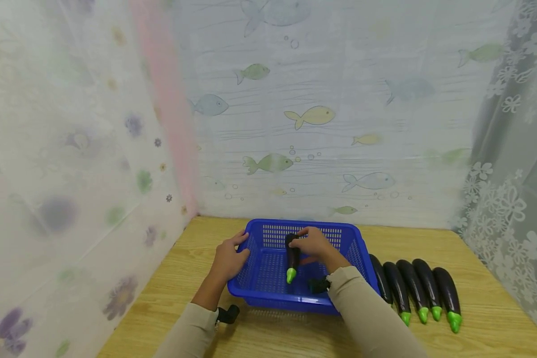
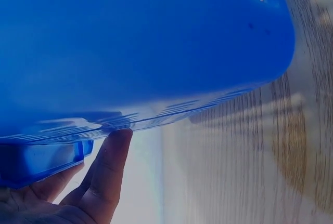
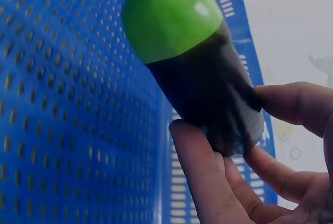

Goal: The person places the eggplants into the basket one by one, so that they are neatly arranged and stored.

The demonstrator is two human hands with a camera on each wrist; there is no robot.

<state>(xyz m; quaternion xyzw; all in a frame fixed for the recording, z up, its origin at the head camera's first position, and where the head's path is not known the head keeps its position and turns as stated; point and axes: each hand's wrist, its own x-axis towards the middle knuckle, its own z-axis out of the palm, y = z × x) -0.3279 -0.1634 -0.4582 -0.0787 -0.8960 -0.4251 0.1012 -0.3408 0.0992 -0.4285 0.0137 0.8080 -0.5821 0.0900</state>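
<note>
A blue plastic basket (image 1: 291, 303) with slotted walls stands on the table. My left hand (image 1: 229, 257) holds its left rim from outside; in the left wrist view the thumb (image 2: 112, 167) touches the wall below the rim. Inside the basket, my right hand (image 1: 314, 244) grips a dark purple eggplant (image 1: 293, 258) by its rounded far end. Its bright green stem end (image 3: 171, 18) points back toward me. Fingers and thumb (image 3: 195, 167) lie around the eggplant in the right wrist view. Whether it touches the basket floor, I cannot tell.
Several more eggplants (image 1: 411, 283) lie side by side right of the basket, green ends toward me. My right forearm crosses the basket's near right corner. The wooden table (image 1: 179, 298) meets a fish-patterned curtain (image 1: 313, 164) at the back and a flowered one on the left.
</note>
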